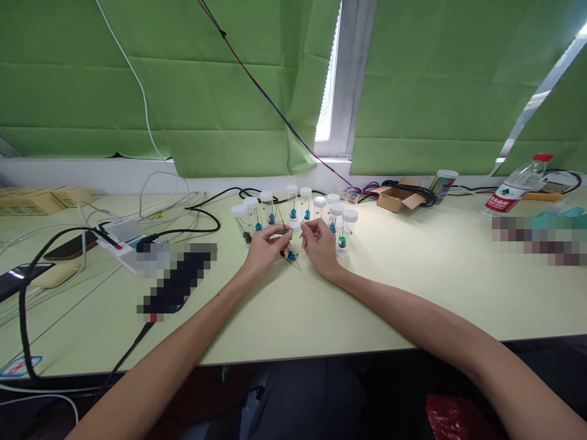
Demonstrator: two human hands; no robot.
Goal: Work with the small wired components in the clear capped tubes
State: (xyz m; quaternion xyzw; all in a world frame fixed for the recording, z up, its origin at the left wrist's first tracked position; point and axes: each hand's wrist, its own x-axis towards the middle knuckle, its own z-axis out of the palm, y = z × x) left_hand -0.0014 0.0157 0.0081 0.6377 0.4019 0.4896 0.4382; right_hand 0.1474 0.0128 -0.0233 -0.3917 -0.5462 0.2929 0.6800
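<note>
My left hand (pixel 268 249) is closed in a pinch at the table's middle, on what looks like a small green part with thin wire leads (pixel 287 231), mostly covered by the fingers. Close beside it, my right hand (pixel 320 245) is pinched too; whatever its fingertips hold is too small to make out. Just below the left fingers lies a small blue part with wire leads (pixel 291 256). Around both hands stand several clear tubes with white caps, among them a tube with a green part (pixel 342 242) and a tube with blue pieces (pixel 293 205).
To the left are a white power strip (pixel 117 241), cables and a dark blurred object (pixel 178 281). An open cardboard box (pixel 398 197), a printed can (pixel 443 185) and a red-capped bottle (pixel 509 189) stand at the back right. Green blinds (pixel 220 91) hang behind the table.
</note>
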